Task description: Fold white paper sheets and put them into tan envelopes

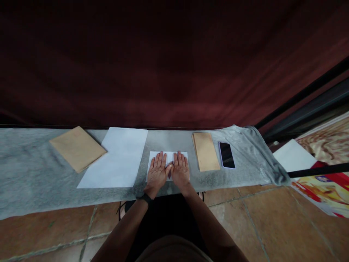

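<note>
My left hand (pixel 157 171) and my right hand (pixel 180 170) lie flat, side by side, on a small white piece of paper (pixel 169 155). Their fingers are stretched out and point away from me, and the thumbs meet in the middle. Most of the paper is hidden under the palms, so I cannot tell whether it is folded. To the left rests a larger stack or sheet of white paper (pixel 117 160). On the right lie several brown envelopes (pixel 207 153), apart from my right hand.
More brown envelopes (pixel 77 148) overlap the white paper's left edge. A phone (pixel 227 155) with a dark screen lies right of the envelopes. Grey cloth (pixel 35 167) covers the narrow table. A dark red curtain (pixel 163 80) hangs behind; a colourful box (pixel 324 189) is at far right.
</note>
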The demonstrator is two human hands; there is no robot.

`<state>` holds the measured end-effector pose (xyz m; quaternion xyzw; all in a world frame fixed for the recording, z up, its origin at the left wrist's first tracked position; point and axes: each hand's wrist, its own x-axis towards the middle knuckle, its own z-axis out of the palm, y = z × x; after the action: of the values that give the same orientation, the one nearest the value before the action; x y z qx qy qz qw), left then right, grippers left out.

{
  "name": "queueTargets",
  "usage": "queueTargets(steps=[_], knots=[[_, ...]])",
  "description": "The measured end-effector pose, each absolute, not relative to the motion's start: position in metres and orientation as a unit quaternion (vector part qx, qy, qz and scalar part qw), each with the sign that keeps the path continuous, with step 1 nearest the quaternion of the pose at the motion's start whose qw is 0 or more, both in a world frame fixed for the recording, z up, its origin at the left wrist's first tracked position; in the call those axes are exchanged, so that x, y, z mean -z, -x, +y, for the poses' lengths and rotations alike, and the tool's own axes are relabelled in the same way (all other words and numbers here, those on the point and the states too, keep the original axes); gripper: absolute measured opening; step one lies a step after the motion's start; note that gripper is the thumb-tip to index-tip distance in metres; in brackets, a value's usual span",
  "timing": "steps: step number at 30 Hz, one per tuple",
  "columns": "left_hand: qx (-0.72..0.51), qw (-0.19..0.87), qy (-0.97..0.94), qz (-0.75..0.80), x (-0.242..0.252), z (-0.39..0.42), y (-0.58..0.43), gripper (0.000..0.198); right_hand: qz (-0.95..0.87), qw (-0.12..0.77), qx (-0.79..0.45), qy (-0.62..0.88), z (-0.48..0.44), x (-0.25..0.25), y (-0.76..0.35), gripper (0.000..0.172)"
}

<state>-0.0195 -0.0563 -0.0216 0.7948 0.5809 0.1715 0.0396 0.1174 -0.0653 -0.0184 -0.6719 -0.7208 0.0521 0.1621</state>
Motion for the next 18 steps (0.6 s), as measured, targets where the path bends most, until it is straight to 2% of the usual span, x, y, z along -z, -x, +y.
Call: queueTargets(steps=[7,18], knots=[[-0.225,0.066,-0.741,0.629,0.019,-0.058,0.019,0.065,-0.693,0.228,-0.032,0.684,-0.070,0.028,-0.137,0.061],[-0.228,0.038,-0.717,0.658,0.018,-0.074,0.031,0.061,-0.690,0.244,-0.013,0.681,-0.077,0.030,-0.147,0.061]])
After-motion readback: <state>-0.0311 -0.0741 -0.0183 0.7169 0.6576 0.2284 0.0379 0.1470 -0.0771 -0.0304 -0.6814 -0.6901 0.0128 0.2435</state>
